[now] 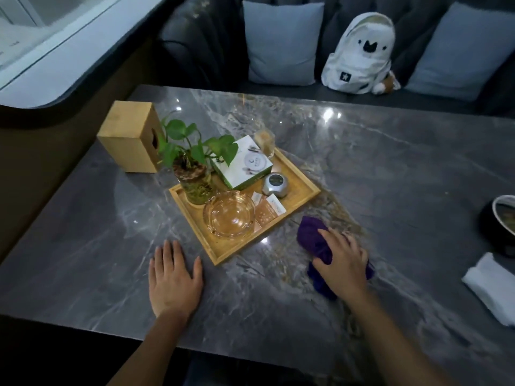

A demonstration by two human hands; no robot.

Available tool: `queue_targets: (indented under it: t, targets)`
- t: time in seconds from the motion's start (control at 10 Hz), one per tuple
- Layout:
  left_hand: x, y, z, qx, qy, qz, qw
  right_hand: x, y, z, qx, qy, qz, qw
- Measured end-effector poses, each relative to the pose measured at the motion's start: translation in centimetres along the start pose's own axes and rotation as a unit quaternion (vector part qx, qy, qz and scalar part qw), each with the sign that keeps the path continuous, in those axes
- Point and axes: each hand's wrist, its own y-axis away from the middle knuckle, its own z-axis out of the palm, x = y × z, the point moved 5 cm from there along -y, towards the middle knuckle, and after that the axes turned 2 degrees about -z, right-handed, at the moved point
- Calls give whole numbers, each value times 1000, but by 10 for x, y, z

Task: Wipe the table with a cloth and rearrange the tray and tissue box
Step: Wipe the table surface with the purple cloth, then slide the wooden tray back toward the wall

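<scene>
Purple cloth (315, 240), bunched under right hand (344, 259)

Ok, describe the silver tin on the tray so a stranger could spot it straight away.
Start at the wooden tray in the middle of the grey marble table. Along its right side, just in front of the green and white box, sits the tin. It is the only round, silvery thing there, with a dark lid.

The scene is viewed from one head-worn wide-angle camera, aimed forward and down across the worktop (362, 151) from its near edge, close above; the sofa (211, 37) is seen beyond.
</scene>
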Motion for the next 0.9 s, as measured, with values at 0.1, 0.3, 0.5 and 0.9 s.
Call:
queue_targets:
  t: [0.1,0.3,0.5,0.9]
  targets:
    - [1,0,-1,-3,-3,0,1000,2,-1,3,2,8,-3,1000]
    - [0,0,-2,6,6,7,1000,3,-2,2,-20,14,0,1000]
    - [-1,-2,-4,-10,26,2,1000,1,-10,-2,-101,29,28,994]
    - [10,-35,-42,-45,205,-89,974,-46,-88,-57,-26,-165,19,986]
